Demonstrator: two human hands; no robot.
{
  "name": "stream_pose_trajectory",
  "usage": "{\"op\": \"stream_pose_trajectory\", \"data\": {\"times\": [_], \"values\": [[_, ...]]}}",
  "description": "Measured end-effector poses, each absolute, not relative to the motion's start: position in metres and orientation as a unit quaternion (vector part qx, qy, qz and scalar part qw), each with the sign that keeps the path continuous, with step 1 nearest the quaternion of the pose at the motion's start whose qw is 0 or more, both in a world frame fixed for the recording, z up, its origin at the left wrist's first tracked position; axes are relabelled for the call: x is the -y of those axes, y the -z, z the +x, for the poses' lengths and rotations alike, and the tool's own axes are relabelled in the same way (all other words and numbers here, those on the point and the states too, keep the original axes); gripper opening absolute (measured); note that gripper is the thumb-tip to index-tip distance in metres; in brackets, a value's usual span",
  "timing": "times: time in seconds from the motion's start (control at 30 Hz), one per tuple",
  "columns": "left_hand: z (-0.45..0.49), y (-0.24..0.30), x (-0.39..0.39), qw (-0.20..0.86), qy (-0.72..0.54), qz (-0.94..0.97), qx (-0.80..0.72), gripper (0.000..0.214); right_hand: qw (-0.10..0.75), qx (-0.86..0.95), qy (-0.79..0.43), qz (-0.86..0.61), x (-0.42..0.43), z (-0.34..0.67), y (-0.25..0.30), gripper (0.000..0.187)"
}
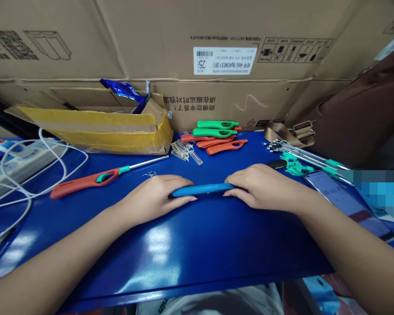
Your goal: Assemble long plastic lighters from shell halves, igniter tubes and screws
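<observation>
Between both hands, above the middle of the table, is a blue lighter casing [203, 189] seen edge-on. My left hand [157, 194] pinches its left end with thumb and fingers, and my right hand [259, 188] grips the right end the same way. Fingers cover both ends. Left of my left hand lies a red long-neck lighter [85, 183] with a metal tube and a green trigger. Beyond the hands are green lighter casings [215, 132], orange-red casings [226, 146] and several clear fuel capsules [184, 150]. Small wire-like springs [149, 174] lie near my left fingers.
At the back stands a yellow-taped cardboard box [101, 131] before a large carton [144, 39]. White cables and a power strip [26, 164] fill the left. To the right are metal lighter tubes [308, 155], green triggers [293, 162], a phone [348, 203] and a brown strap [289, 133].
</observation>
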State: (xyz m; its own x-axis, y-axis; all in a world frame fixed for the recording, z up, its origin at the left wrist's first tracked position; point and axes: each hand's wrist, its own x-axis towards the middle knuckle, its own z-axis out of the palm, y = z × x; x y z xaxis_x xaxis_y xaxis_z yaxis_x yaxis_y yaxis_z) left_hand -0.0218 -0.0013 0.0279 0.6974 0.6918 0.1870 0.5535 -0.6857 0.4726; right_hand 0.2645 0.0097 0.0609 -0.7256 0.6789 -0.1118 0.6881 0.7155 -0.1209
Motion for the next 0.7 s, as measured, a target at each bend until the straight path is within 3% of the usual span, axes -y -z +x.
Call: {"op": "stream_pose_trajectory", "data": {"times": [0.27, 0.7], "values": [[-0.019, -0.032, 0.002, 0.218, -0.257, 0.855, -0.394, 0.026, 0.025, -0.903, 0.036, 0.428, -0.012, 0.27, -0.058, 0.021], [-0.019, -0.033, 0.012, 0.1, -0.256, 0.901, -0.335, 0.017, -0.072, -0.926, 0.106, 0.356, -0.011, 0.266, -0.055, 0.024]]}}
